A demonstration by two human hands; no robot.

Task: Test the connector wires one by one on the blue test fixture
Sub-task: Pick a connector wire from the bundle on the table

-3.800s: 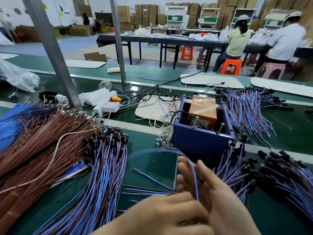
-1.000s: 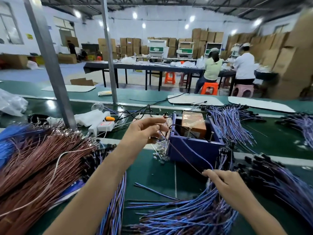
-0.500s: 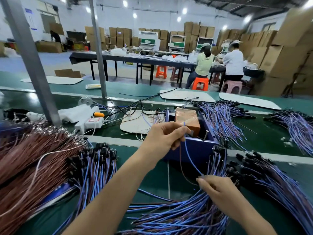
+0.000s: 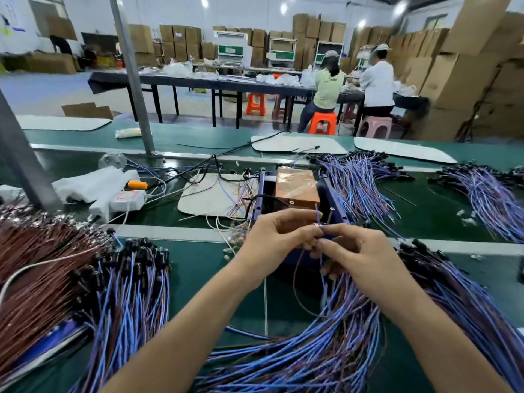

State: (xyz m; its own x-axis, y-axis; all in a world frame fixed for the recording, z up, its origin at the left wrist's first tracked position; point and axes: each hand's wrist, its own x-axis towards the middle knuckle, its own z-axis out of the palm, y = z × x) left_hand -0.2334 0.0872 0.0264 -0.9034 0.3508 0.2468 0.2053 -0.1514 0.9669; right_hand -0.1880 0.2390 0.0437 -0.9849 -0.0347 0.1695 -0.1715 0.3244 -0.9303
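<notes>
The blue test fixture (image 4: 262,191), an open blue box with a copper-coloured block (image 4: 297,188) inside, stands mid-table on the green belt. Just in front of it my left hand (image 4: 276,238) and my right hand (image 4: 360,251) meet, and both pinch one thin blue-and-brown connector wire (image 4: 319,222) near its end. The wire's tip points up toward the fixture, and its loop hangs below my hands. A big heap of blue connector wires (image 4: 326,344) lies beneath my right forearm.
Brown wires (image 4: 37,268) and more blue wires (image 4: 127,302) are piled at the left, further bundles (image 4: 357,182) at the right. A white power strip (image 4: 126,199), a white mat (image 4: 211,198) and a grey post (image 4: 17,154) stand behind. Two people sit at a far table.
My right hand has risen from the wire heap to meet my left hand in front of the fixture. Both now pinch the same wire. The camera has tilted slightly down.
</notes>
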